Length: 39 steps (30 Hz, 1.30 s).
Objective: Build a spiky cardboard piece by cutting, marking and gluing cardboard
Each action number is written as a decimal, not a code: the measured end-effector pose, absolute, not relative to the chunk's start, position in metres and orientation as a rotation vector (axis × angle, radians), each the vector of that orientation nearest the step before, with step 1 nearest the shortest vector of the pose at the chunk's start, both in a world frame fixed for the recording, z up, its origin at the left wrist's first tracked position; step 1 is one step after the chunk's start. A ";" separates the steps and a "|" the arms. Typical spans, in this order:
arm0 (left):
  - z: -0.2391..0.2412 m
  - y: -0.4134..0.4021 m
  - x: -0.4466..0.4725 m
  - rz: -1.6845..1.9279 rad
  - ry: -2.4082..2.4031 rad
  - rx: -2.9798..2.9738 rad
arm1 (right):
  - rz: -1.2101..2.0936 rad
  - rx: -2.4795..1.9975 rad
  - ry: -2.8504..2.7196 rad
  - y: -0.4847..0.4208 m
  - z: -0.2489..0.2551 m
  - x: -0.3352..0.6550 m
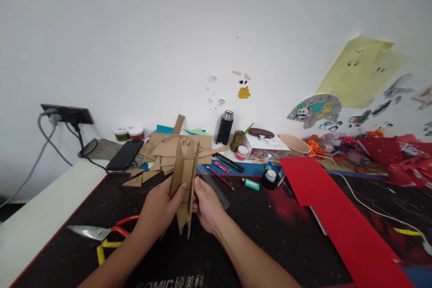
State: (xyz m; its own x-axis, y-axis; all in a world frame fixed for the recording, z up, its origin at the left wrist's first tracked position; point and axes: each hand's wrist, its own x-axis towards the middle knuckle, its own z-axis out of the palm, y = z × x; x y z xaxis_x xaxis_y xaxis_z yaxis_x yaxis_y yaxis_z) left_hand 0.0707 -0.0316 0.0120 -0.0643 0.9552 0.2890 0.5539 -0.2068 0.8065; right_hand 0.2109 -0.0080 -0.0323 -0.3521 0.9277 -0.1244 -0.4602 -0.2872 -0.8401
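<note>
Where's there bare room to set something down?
Bare patches: the black mat between the right forearm and red sheet, and the white tabletop left of the mat. The wall side is crowded: phone, cardboard scraps, flask, white box.

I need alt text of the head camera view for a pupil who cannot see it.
A person's left hand and right hand hold a pointed cardboard piece over a black mat. Scissors with red and yellow handles lie to the left, cardboard scraps behind, and a long red sheet to the right.
</note>
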 end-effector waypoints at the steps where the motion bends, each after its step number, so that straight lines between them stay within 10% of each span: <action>1: 0.011 -0.032 0.071 1.194 1.622 1.772 | 1.800 -0.781 -0.895 -0.008 -0.032 0.211; 39: 0.010 -0.033 0.072 1.237 1.611 1.756 | 1.746 -0.745 -0.945 -0.010 -0.024 0.215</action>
State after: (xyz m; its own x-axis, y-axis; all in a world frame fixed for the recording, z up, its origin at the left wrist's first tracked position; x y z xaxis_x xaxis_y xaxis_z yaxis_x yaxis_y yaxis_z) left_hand 0.0715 -0.0331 0.0101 -0.0860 0.9477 0.3074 0.5418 -0.2145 0.8127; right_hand 0.2148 -0.0095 -0.0244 -0.3343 0.9405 -0.0600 -0.4637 -0.2196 -0.8583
